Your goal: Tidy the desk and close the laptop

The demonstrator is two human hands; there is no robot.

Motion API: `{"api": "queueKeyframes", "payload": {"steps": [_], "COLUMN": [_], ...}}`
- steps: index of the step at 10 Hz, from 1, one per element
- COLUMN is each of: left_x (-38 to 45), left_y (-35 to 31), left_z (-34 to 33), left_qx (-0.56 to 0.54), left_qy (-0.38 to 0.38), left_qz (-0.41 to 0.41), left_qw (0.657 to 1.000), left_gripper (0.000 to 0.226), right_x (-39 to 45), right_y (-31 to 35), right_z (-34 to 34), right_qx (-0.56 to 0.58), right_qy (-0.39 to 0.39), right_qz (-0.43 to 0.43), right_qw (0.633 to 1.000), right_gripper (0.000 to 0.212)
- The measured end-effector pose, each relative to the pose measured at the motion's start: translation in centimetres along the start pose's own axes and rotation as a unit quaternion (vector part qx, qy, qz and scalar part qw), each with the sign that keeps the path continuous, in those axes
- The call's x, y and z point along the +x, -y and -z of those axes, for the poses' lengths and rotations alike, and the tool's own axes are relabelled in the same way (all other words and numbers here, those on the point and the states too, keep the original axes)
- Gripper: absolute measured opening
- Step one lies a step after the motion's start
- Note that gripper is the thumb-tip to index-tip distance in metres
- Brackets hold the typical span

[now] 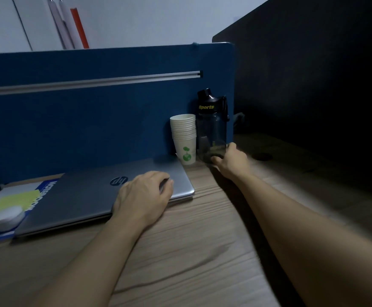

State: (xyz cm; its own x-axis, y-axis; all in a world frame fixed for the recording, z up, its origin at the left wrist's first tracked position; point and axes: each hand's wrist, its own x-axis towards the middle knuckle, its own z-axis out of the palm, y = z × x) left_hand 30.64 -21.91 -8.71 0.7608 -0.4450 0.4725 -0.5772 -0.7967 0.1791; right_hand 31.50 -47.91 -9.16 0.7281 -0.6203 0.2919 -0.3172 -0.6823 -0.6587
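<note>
A silver laptop [83, 196] lies shut on the wooden desk [191, 251], close to the blue partition. My left hand [145, 196] rests flat on its lid near the right front corner, fingers spread. My right hand [231, 161] reaches to the foot of a dark translucent sports bottle [211, 125] with a black cap, thumb and fingers around its base. A stack of white paper cups [184, 138] with a green logo stands just left of the bottle.
A blue notebook [41, 196], a yellow sticky pad [5, 207] and a white round object [5, 218] sit left of the laptop. The blue partition [92, 120] walls the back, a dark divider [313, 85] the right. A cable hole [262, 156] is right of the bottle.
</note>
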Motion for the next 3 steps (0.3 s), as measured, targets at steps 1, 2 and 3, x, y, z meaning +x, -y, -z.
{"api": "queueKeyframes", "payload": {"steps": [1,2,3], "left_x": [-0.1,-0.7,-1.6], "left_y": [-0.2,-0.5,-0.7], "left_z": [0.2,0.6,1.1], "left_qx": [-0.002,-0.008,-0.019], "left_qy": [0.007,0.006,0.004], "left_qz": [0.005,0.01,0.018], "left_qw": [1.0,1.0,1.0], "left_gripper": [0.04,0.038,0.036], "right_x": [-1.1,-3.7,-6.8], "right_y": [0.1,0.4,0.7], "right_z": [0.8,2.0,2.5], "right_qx": [0.007,0.022,0.013], "right_qy": [0.016,0.027,0.034], "right_qz": [0.009,0.018,0.039], "right_qw": [1.0,0.999,0.999], "right_gripper": [0.044,0.047,0.044]}}
